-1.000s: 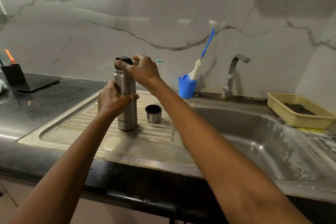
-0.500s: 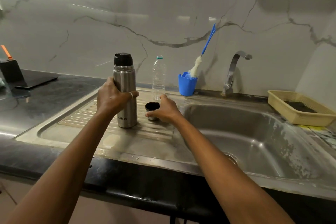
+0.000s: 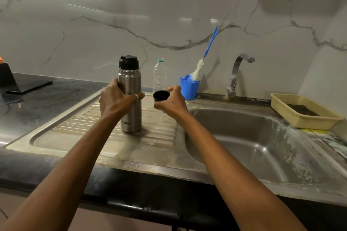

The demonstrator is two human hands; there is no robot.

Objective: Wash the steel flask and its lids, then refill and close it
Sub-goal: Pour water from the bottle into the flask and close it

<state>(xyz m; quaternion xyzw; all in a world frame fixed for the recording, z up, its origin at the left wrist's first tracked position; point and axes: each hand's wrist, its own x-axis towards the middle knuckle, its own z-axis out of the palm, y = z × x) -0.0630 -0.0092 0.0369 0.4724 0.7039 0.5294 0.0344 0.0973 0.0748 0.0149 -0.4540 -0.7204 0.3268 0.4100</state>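
Observation:
The steel flask [image 3: 131, 88] stands upright on the ribbed drainboard [image 3: 82, 124] with its black inner lid [image 3: 129, 62] on top. My left hand [image 3: 116, 100] grips the flask's body from the left. To the flask's right, my right hand [image 3: 171, 102] holds the steel cup lid [image 3: 160, 95], lifted off the drainboard with its dark open mouth facing up and toward me.
A clear plastic water bottle [image 3: 160, 76] stands behind the cup lid. A blue holder [image 3: 189, 87] with a bottle brush [image 3: 205, 56] sits by the tap [image 3: 235, 75]. The sink basin [image 3: 244, 142] lies right, a beige tray [image 3: 300, 111] beyond it. Dark objects rest on the far-left counter.
My right hand left the flask's black lid, dropped to the cup lid on the drainboard, took hold of it and raised it. My left hand kept its grip on the flask.

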